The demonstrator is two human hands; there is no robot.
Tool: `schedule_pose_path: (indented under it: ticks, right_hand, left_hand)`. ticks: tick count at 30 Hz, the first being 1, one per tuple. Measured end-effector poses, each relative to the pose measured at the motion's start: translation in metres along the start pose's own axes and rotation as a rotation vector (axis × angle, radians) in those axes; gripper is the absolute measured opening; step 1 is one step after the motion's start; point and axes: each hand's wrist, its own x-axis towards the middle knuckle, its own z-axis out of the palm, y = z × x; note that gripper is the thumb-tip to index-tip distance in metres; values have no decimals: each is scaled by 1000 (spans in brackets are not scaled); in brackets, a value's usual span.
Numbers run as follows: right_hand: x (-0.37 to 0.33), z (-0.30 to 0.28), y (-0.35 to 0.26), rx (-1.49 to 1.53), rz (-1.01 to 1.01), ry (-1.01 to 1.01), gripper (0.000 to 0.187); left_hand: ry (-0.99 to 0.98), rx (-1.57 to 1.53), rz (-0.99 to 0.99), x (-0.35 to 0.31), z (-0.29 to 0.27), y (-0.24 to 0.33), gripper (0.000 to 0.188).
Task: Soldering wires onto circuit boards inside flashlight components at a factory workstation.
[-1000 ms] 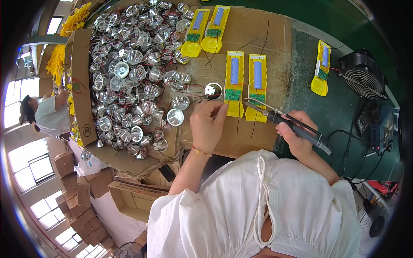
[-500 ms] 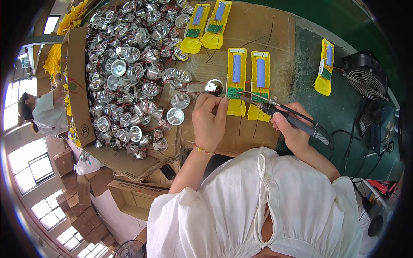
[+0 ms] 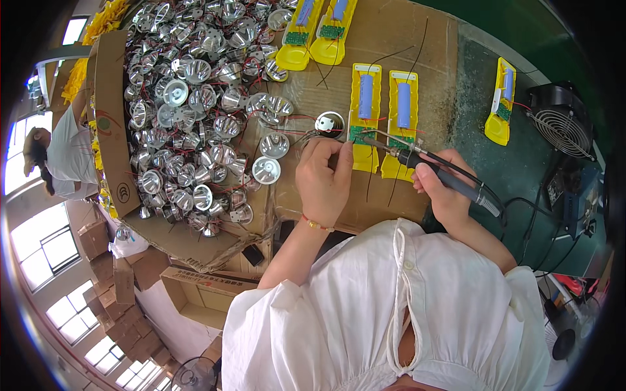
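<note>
In my right hand [image 3: 448, 195] is a soldering iron [image 3: 453, 182] with a curved metal feed tube along its front. Its tip meets the small green circuit board [image 3: 359, 135] in a yellow plastic housing [image 3: 365, 161], which also holds a blue cylindrical battery [image 3: 366, 98]. Close to the board's left edge, my left hand [image 3: 323, 186] pinches what looks like a thin wire, mostly hidden by the fingers. Just beyond it lies a reflector cup [image 3: 329, 124] with its white back up. A second yellow housing [image 3: 395, 168] with battery and board sits under the iron.
Many silver reflector cups [image 3: 195, 72] with red wires are heaped at left beside a cardboard wall [image 3: 111, 124]. Two yellow housings [image 3: 328, 52] lie at the far edge. On the right are another housing [image 3: 497, 130], a fan [image 3: 559, 127] and cables. A person [image 3: 68, 153] is at far left.
The whole view has shifted slightly, so the housings appear a little farther right. Both hands keep their grips, and the iron's tip stays at the same board.
</note>
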Motion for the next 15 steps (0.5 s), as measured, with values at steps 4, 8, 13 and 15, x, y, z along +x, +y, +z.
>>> schedule_pose_path:
  ticks: [4, 8, 13, 15]
  right_hand:
    - [-2, 1, -4, 12, 18, 26, 15]
    - [-4, -1, -7, 74, 2, 89, 15]
    - [-6, -6, -9, 75, 5, 93, 15]
    - [-6, -6, -10, 68, 3, 92, 15]
  left_hand:
    - [2, -12, 14, 1, 2, -1, 13]
    - [-16, 17, 4, 1, 1, -1, 15]
    - [5, 8, 12, 2, 2, 1, 14]
    - [-3, 24, -1, 2, 1, 0, 13]
